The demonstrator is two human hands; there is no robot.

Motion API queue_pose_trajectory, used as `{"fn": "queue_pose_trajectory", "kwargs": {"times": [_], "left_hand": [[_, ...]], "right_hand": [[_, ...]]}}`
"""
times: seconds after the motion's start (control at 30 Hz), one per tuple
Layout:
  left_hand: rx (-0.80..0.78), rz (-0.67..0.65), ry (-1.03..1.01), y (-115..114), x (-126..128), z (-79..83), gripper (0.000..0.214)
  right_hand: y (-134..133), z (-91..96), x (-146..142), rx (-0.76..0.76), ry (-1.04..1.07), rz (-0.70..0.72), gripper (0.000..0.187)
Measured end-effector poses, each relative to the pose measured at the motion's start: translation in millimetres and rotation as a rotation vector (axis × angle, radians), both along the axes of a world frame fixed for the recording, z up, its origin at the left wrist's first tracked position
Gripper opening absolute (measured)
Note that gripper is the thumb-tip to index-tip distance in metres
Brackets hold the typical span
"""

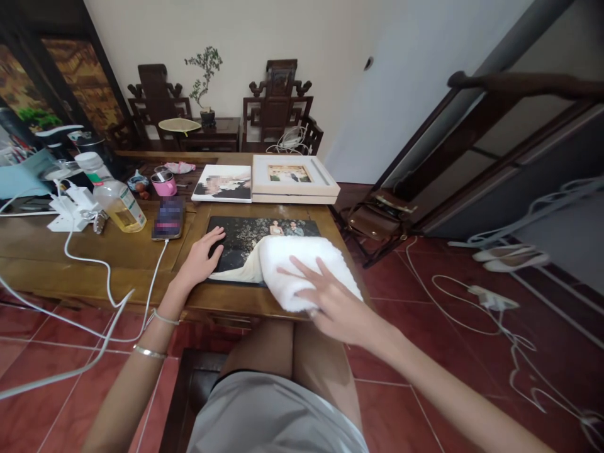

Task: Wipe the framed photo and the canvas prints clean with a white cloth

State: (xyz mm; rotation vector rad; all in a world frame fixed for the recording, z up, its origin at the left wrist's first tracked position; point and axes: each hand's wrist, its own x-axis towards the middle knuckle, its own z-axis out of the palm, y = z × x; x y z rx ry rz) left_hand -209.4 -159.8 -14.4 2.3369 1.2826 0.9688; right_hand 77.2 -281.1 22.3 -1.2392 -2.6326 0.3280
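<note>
A glossy photo panel (240, 242) lies flat on the wooden table, showing two people in wedding clothes against a dark background. My left hand (201, 257) rests on its left edge, fingers stretched out, thumb apart. Over the panel's right part lies a folded, fluffy white towel (287, 251), which hides that side and hangs past the table's front edge. My right hand (330, 302) presses down on the towel with spread fingers, keeping hold of it.
Behind the panel sit a white-covered photo book (224, 182) and a framed box (295, 179). To the left are a charging phone (168, 218), a bottle of yellow liquid (123, 204), a pink mug (164, 184) and a power strip (70, 207). White cables (109, 277) cross the table's left side.
</note>
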Motion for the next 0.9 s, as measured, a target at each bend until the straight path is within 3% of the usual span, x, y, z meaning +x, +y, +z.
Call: {"fn": "queue_pose_trajectory", "kwargs": {"times": [0.3,0.43,0.53,0.77,0.9], "left_hand": [[-0.018,-0.018,-0.007,0.3,-2.1,2.0,0.036],[-0.02,-0.021,-0.011,1.2,-2.3,1.5,0.035],[-0.016,-0.024,-0.013,1.4,-2.0,0.5,0.036],[-0.005,-0.02,-0.025,1.0,0.3,-2.8,0.036],[0.004,-0.021,-0.027,1.2,1.1,-3.8,0.037]], "right_hand": [[142.0,4.2,-5.9,0.028,-0.002,-0.226,0.045],[163.2,11.8,-9.5,0.008,0.011,-0.275,0.04],[142.4,7.4,-15.0,0.03,-0.022,-0.277,0.043],[17.2,-1.8,-24.8,0.055,0.007,-0.086,0.046],[-24.7,-4.3,-29.7,0.062,0.032,-0.055,0.042]]}}
